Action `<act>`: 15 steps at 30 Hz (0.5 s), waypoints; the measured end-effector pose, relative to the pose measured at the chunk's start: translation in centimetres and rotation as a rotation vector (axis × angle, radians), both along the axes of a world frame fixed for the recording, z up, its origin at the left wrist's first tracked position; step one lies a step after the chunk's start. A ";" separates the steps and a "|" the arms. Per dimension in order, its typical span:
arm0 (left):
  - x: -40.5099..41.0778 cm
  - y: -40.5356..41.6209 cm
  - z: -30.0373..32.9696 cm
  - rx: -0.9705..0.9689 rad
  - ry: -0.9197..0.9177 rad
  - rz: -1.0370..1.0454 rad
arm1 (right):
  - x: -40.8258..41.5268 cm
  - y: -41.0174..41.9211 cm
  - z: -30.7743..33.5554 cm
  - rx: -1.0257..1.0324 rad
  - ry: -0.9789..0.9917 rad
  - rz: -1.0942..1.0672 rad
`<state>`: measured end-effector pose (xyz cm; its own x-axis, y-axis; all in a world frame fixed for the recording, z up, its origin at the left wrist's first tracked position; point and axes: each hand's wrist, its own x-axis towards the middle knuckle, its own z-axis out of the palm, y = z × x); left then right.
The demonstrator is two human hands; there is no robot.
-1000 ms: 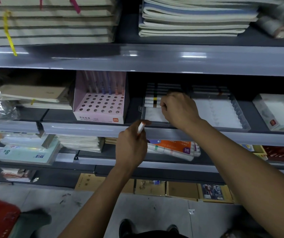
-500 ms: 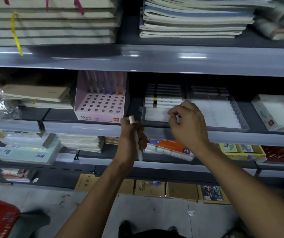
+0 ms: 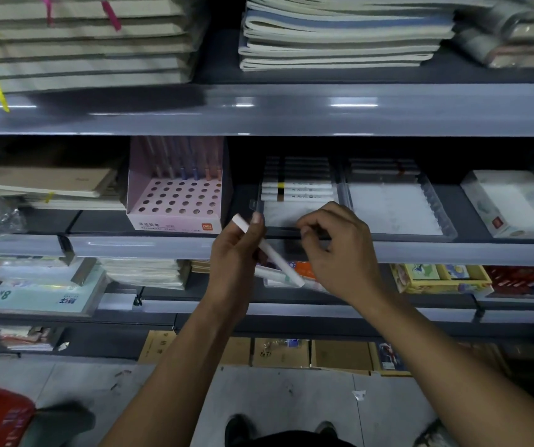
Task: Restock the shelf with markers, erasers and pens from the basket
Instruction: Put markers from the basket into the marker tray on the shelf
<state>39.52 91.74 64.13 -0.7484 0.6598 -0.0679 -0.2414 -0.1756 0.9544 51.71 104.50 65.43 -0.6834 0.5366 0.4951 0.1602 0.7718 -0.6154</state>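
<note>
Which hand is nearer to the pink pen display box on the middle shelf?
Left. The left hand, holding a white marker, is just right of the pink pen display box; the right hand is farther right, before the clear tray.

pink pen box (image 3: 175, 201): red "deli" logo on front lip, Chinese print unreadable
green notebook pack (image 3: 43, 298): "8K", seen upside down
marker barrels (image 3: 297, 191): print too small

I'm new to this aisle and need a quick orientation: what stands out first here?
Two hands meet at the middle shelf's edge: the left hand grips a white marker, the right hand reaches toward it. Behind sits a clear tray of markers; left of it, a pink pen display box.
</note>
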 end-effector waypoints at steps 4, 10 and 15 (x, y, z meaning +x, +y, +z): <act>0.3 0.0 0.1 -0.025 0.088 0.036 | 0.0 0.0 0.7 -0.016 0.004 0.040; 0.7 0.5 0.4 -0.057 0.090 0.117 | -0.2 -0.3 1.4 0.090 -0.166 0.203; 0.6 0.4 0.7 -0.081 0.038 0.122 | -0.5 0.5 1.5 0.114 -0.202 0.200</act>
